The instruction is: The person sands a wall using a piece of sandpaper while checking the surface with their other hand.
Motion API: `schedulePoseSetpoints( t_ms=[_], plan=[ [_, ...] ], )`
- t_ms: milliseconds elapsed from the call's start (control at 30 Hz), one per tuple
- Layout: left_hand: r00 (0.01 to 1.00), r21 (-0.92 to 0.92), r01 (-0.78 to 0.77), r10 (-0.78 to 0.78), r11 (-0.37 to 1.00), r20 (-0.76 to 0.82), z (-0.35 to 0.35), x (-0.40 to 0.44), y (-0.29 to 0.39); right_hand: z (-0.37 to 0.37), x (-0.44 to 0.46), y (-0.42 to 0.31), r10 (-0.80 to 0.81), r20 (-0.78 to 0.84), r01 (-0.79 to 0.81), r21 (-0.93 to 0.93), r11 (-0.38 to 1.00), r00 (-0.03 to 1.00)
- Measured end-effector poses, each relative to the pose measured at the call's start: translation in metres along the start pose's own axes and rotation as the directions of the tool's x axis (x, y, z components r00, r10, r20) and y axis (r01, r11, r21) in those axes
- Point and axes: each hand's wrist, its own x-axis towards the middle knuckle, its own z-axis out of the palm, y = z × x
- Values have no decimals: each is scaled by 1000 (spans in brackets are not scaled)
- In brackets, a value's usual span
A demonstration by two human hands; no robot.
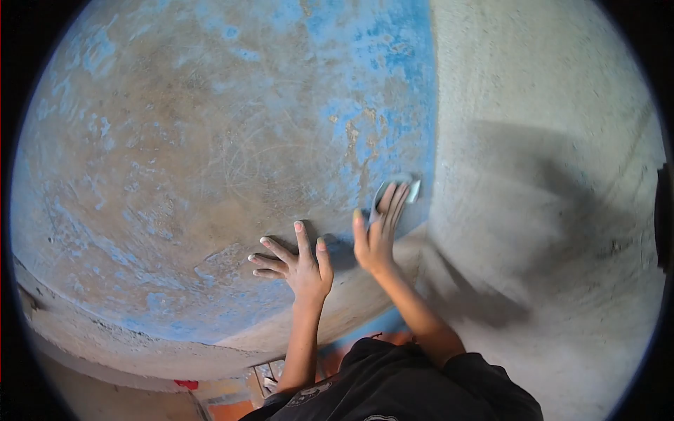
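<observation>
My left hand (pixel 300 265) lies against the blue, worn wall (pixel 232 154), its dusty fingers spread and nothing in them. To its right, my right hand (pixel 378 238) presses a thin grey sheet of sandpaper (pixel 414 191) flat to the wall, close to the corner. The fingers cover most of the sheet; a pale edge shows beyond the fingertips, and a grey edge curves along the index finger. The right thumb stands apart from the other fingers. Around both hands the paint is patchy, with scratched arcs and bare grey-brown plaster.
A bare grey wall (pixel 547 196) meets the blue one at a vertical corner on the right and carries my shadow. Below the blue paint runs a plaster ledge (pixel 140 344). Lower down are a small red item (pixel 186 384) and an orange patch (pixel 232 410).
</observation>
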Motion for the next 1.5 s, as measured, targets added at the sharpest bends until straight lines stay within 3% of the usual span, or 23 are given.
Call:
schedulePoseSetpoints(
  t_ms=[100,200,300,333,367,433,467,567,633,700,800,933,1033,1167,1267,1300,1367,1467,1500],
  plan=[
    [999,18,-4,4,1000,-38,4,-3,0,20,-65,-5,-24,116,16,68,998,993],
    [996,63,-43,47,997,-71,-6,-2,2,6,-36,-16,-69,104,55,134,990,992],
    [998,-120,58,-55,991,31,-22,-10,-7,-16,46,-42,-212,29,208,105,972,977],
    [998,-108,57,-60,993,-17,-37,-9,-5,-18,66,-52,-258,-1,257,90,962,966],
    [992,-225,79,-98,971,-76,-48,-7,-8,-15,75,-64,-300,-33,302,75,950,953],
    [965,-449,72,-175,890,-193,-69,-2,-16,-7,60,-95,-527,214,528,57,847,822],
    [926,-399,33,-178,916,-333,-83,4,-20,-1,50,-110,-616,323,633,63,771,718],
    [923,-429,-64,-111,901,-370,-124,10,-38,26,27,-147,-770,460,731,313,606,441],
    [975,-303,64,-124,951,-184,-147,17,-42,27,37,-172,-802,428,711,397,580,416],
    [965,-301,74,-144,951,-218,-148,18,-56,36,37,-188,-839,420,767,388,511,347],
    [948,-367,185,-264,912,-177,-153,20,-76,41,19,-196,-811,472,753,378,539,345],
    [970,-234,217,-236,948,-55,-164,21,-82,32,-2,-204,-726,561,650,386,654,397],
    [971,-200,199,-221,959,-90,-152,20,-82,23,-25,-186,-714,599,636,401,659,361],
    [952,-203,269,-291,942,-92,-130,19,-71,-15,-6,-183,-641,742,534,469,704,194],
    [942,-103,309,-319,945,-101,-111,17,-71,-42,46,-172,-552,806,421,434,797,214],
    [935,-83,331,-339,940,-108,-106,16,-69,-51,63,-170,-559,771,429,413,803,305],
    [888,-84,436,-444,896,-119,-87,6,-61,-61,89,-162,-560,680,429,378,821,473],
    [809,-120,536,-549,836,-210,-27,-32,-38,-52,105,-139,-655,387,419,537,732,649],
    [811,-110,527,-538,843,-232,-11,-45,-30,-46,106,-134,-693,330,449,571,687,641]
  ],
)
